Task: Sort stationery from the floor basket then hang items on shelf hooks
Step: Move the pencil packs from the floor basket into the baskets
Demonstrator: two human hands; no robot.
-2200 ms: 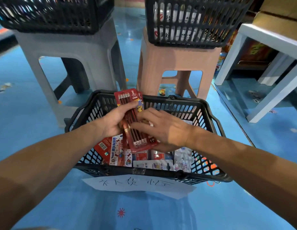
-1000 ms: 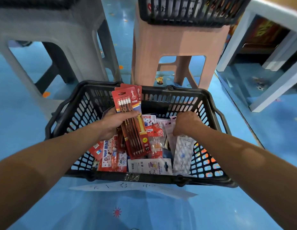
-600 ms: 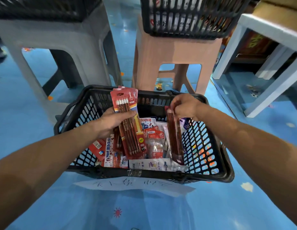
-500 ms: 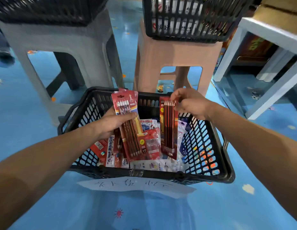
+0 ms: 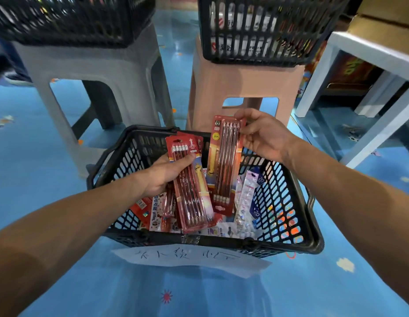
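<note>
Your lighting: bright, diffuse, from overhead. Glare streaks on the glossy floor (image 5: 176, 35). Top-left basket (image 5: 68, 21) smeared by blur. Edges bow with wide-angle distortion; centre sharp.

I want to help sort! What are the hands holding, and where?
The left hand grips a stack of red pencil packs at their upper half; right hand pinches another pencil pack by its top right edge.

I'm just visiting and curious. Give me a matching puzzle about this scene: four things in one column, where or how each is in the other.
1 left hand
2 right hand
3 paper sign
4 pink stool

A carries a black basket
B holds one pencil pack
C fixed to near rim of the floor basket
D holds several pencil packs

Pairs: 1-D, 2-B, 3-C, 4-A
</note>
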